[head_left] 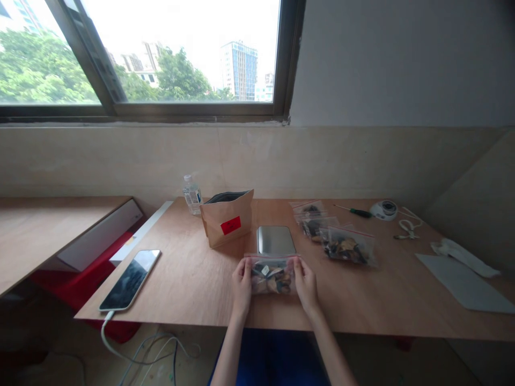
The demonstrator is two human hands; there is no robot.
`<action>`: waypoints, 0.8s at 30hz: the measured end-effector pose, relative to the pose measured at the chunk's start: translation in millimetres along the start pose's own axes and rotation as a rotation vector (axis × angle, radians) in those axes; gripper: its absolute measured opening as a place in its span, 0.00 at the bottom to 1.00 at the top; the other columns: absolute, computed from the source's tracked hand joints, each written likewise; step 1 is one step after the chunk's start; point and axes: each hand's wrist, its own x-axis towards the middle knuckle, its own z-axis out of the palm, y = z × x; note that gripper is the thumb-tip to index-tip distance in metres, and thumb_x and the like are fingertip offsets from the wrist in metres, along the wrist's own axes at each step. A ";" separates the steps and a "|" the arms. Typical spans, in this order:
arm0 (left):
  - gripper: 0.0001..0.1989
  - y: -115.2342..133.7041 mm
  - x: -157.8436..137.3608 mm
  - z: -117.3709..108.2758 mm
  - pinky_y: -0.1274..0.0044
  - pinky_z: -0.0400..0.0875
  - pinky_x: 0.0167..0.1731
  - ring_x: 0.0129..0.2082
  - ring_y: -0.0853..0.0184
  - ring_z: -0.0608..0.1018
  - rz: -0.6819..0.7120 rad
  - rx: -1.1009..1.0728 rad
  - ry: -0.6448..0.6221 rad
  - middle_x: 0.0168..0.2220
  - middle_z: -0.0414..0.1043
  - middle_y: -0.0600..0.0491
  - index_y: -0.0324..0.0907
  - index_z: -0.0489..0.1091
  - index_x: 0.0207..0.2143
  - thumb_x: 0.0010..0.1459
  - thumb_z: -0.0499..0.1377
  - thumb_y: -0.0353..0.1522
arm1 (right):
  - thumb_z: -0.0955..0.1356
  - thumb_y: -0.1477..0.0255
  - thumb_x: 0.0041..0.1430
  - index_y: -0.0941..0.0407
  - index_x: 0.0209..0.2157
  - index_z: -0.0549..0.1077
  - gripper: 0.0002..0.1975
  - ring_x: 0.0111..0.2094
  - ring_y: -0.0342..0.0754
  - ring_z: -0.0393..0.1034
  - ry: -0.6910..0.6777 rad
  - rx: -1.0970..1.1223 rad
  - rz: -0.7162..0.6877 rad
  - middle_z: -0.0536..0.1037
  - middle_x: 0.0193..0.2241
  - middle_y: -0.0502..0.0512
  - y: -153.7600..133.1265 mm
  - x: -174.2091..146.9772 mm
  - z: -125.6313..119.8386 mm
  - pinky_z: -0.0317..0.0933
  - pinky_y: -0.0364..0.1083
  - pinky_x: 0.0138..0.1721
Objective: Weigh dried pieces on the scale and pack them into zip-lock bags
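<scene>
A clear zip bag (272, 279) of dark and tan dried pieces, with a small white packet inside, is held near the table's front edge. My left hand (242, 284) pinches its upper left corner, and my right hand (304, 283) pinches the upper right one. Just beyond the bag lies a flat scale with a silver plate (276, 239), its near edge hidden by the bag. A brown paper pouch (227, 222) with a red label stands open at the top, behind and left of my hands. To the right rest several similar filled zip bags (349, 246).
A phone (131, 280) on a white cable lies at the left edge. A plastic bottle (192, 195) stands behind the pouch. Toward the back right are a screwdriver (359, 213), a white dome camera (383, 210) and a short cable (407, 229). A grey sheet (466, 282) lies far right.
</scene>
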 end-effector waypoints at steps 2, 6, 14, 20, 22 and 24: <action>0.18 -8.1 2.5 1.6 0.80 0.63 0.29 0.28 0.69 0.69 -0.003 -0.006 -0.031 0.25 0.68 0.54 0.39 0.69 0.27 0.58 0.52 0.43 | 0.60 0.51 0.57 0.57 0.28 0.71 0.24 0.23 0.48 0.68 0.023 -0.021 -0.006 0.74 0.19 0.54 8.3 2.5 -2.1 0.61 0.43 0.25; 0.17 -14.5 4.9 2.2 0.80 0.62 0.29 0.28 0.69 0.69 -0.015 0.000 -0.072 0.25 0.68 0.54 0.39 0.69 0.28 0.58 0.52 0.43 | 0.62 0.53 0.55 0.58 0.32 0.73 0.22 0.26 0.49 0.69 0.096 -0.039 -0.004 0.74 0.21 0.53 15.4 3.9 -4.1 0.62 0.45 0.31; 0.15 -14.3 5.5 -0.2 0.79 0.65 0.30 0.29 0.68 0.72 -0.068 -0.072 -0.017 0.27 0.70 0.54 0.39 0.69 0.32 0.54 0.56 0.43 | 0.65 0.54 0.52 0.59 0.34 0.73 0.21 0.26 0.49 0.68 0.157 0.018 0.047 0.74 0.22 0.53 18.8 4.5 -5.1 0.61 0.44 0.28; 0.14 -13.5 3.8 -2.1 0.79 0.66 0.32 0.30 0.69 0.73 -0.054 -0.059 0.042 0.30 0.72 0.54 0.40 0.70 0.33 0.55 0.56 0.42 | 0.63 0.54 0.54 0.59 0.35 0.73 0.22 0.28 0.49 0.69 0.152 0.014 0.049 0.76 0.26 0.55 19.7 4.2 -5.7 0.62 0.45 0.30; 0.14 -13.5 3.0 -3.0 0.79 0.66 0.32 0.31 0.68 0.73 -0.046 -0.039 0.062 0.30 0.72 0.54 0.40 0.70 0.33 0.55 0.56 0.41 | 0.62 0.54 0.55 0.59 0.35 0.73 0.22 0.28 0.49 0.69 0.141 0.008 0.049 0.76 0.26 0.55 19.0 4.1 -6.0 0.62 0.45 0.30; 0.13 -13.6 2.4 -3.6 0.79 0.66 0.32 0.31 0.68 0.73 -0.046 -0.027 0.069 0.30 0.72 0.53 0.40 0.70 0.33 0.55 0.56 0.41 | 0.62 0.54 0.56 0.59 0.36 0.73 0.22 0.29 0.50 0.69 0.129 0.009 0.051 0.76 0.26 0.56 18.7 3.9 -6.2 0.63 0.45 0.30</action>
